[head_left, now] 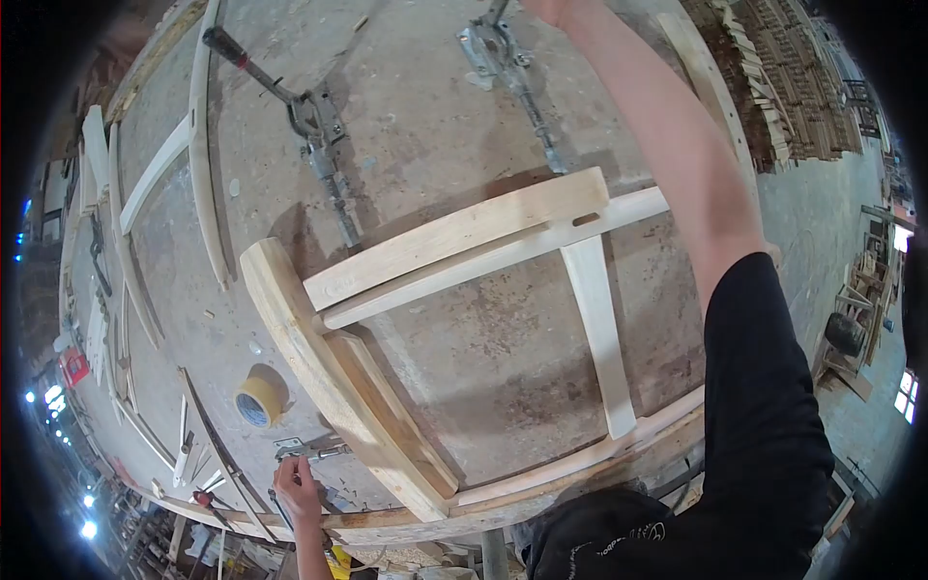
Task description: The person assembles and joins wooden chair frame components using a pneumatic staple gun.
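My left hand (298, 486) is closed at the near edge of the table, on the handle of a small metal clamp (311, 449). My right hand (547, 9) reaches to the top edge of the view, beside the handle of a far clamp (503, 58); its fingers are hidden. Another clamp (314, 135) with a dark handle stands to the left, its rod against a wooden bar (464, 227). Below that bar lies a slotted rail (425, 280) with a slat (601, 338) joined under it. A thick wooden post (338, 387) slants along the left side.
A roll of tape (259, 400) sits left of the post. Curved wooden frame pieces (198, 145) lie at the far left, with thin sticks (184, 445) below them. Stacked wood (793, 77) stands at the upper right. The table's near edge (377, 527) runs along the bottom.
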`<state>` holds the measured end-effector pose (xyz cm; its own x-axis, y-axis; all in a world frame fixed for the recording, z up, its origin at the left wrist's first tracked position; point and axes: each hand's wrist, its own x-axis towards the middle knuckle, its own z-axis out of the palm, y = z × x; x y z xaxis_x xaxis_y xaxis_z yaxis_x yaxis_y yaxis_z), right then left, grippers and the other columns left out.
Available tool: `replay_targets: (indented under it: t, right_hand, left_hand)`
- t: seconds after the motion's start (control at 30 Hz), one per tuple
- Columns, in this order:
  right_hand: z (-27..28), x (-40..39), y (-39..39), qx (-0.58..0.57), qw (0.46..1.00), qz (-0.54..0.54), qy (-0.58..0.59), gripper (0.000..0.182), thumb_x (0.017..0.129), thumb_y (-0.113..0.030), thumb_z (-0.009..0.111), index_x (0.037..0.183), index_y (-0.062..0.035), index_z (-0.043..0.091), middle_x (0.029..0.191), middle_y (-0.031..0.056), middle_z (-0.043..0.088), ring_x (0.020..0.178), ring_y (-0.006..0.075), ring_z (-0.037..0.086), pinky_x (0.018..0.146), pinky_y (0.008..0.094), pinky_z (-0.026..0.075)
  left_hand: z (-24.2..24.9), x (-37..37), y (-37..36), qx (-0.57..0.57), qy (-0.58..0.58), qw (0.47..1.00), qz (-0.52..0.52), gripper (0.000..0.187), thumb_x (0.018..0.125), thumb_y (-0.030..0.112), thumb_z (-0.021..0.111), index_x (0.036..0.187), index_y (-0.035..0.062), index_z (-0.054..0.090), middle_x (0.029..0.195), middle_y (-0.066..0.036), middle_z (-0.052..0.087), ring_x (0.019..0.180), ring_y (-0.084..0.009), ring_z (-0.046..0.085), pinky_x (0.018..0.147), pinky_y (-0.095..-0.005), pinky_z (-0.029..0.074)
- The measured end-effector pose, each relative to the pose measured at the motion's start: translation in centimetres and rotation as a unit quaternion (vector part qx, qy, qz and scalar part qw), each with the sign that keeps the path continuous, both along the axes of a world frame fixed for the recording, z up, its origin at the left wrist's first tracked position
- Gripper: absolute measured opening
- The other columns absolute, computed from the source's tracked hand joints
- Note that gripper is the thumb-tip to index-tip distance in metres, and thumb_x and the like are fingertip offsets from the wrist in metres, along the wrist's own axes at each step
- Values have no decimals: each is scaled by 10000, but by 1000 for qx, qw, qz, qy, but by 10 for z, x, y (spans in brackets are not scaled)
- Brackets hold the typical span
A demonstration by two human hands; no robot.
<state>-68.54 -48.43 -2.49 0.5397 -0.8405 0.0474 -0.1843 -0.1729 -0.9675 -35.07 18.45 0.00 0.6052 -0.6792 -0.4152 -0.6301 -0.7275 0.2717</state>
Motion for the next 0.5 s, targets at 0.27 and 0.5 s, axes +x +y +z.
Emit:
replay_targets:
  t: [0.27, 0.5]
  right_hand:
    - [-6, -15, 21, -20, 982, -92, -161, 555, 1043, -437, 464, 619, -103, 591, 581, 21, 556, 552, 126, 538, 548, 284, 409]
    - [-23, -5, 46, -69, 962, -131, -229, 488, 1054, -341, 500, 626, -107, 523, 574, -3, 503, 528, 105, 458, 525, 288, 356]
  left_hand:
    - [-6, 8, 7, -10, 9, 1000, -26, 196, 953, 103, 634, 793, -9, 618, 695, -150, 622, 630, -308, 575, 609, -422, 447]
    - [-5, 8, 6, 8, 14, 1000, -22, 200, 961, 116, 631, 804, -9, 628, 689, -152, 629, 624, -297, 601, 596, -407, 457]
